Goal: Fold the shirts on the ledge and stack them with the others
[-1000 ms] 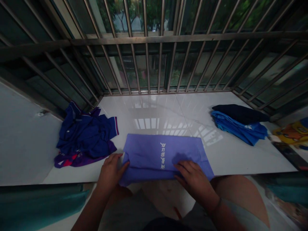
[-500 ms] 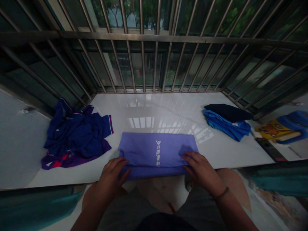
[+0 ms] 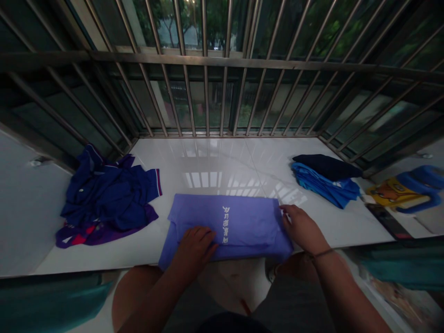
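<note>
A purple folded shirt [image 3: 201, 215] with a column of white characters lies in front of me at the near edge of the white sill. Its folded layer rests over a wider lower layer that shows at both sides and along the front. My left hand [image 3: 197, 245] lies on the near part of the cloth, left of the characters, fingers stretched out. At the shirt's right edge is my right hand [image 3: 301, 225], its fingers curled and pinching the side of the cloth; the palm side is hidden.
Left on the sill [image 3: 243, 166] lies a rumpled heap of dark blue clothing [image 3: 111, 194] with a purple and red piece [image 3: 93, 236] beneath. At right are folded blue clothes [image 3: 326, 185] topped by a dark piece [image 3: 326, 166], and a yellow-blue item [image 3: 398, 192]. Metal bars [image 3: 208, 60] close off the back.
My left hand has slid right, from the shirt's left edge onto its front. My right hand has moved outward and away to the right edge. More of the lower layer shows at the sides.
</note>
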`<state>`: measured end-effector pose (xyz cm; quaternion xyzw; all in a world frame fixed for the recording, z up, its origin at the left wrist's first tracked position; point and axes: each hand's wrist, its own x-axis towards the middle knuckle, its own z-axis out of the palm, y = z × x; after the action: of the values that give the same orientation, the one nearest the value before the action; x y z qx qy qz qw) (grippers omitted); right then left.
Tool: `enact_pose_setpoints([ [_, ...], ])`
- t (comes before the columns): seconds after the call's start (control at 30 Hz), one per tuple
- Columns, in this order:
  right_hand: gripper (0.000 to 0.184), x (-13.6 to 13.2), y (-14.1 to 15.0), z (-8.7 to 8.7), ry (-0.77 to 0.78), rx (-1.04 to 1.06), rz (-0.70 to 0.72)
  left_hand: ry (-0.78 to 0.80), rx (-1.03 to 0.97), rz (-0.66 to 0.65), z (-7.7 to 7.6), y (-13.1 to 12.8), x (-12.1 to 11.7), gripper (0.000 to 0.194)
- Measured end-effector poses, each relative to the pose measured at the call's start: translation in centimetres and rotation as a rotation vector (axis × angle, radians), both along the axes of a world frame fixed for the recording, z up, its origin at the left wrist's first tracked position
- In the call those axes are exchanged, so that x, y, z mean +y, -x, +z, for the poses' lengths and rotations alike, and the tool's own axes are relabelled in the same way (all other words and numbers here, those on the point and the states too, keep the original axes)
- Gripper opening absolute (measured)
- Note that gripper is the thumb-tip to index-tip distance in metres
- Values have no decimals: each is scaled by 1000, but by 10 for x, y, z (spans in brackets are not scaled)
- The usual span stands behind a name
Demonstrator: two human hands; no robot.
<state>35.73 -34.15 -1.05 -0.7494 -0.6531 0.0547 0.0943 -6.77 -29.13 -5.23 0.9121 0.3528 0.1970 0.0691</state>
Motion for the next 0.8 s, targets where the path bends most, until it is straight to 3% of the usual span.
enact_pose_setpoints([
  [0.07, 36, 14, 0, 5, 33, 8, -116, 7, 4, 18, 3, 7, 6, 39],
  [0.13, 36, 24, 0, 8, 57, 18, -127, 13, 23, 0, 3, 13, 11, 47],
  [0.2, 37, 29, 0, 8, 54, 32, -39, 15, 44, -31, 2, 14, 12, 48],
  [0.3, 59, 25, -2, 6, 57, 69, 147, 8, 71, -86, 0, 1, 4, 47],
  [0.47, 73, -6, -7, 6, 73, 109, 327, 36, 80, -186, 6, -56, -20, 48],
  [0.63, 63, -32, 0, 2, 38, 130, 371, 71, 97, -174, 13, -131, -37, 51],
  [0.8, 60, -35, 6, -1, 24, 95, 324, 109, 96, -158, 15, -176, -36, 15],
])
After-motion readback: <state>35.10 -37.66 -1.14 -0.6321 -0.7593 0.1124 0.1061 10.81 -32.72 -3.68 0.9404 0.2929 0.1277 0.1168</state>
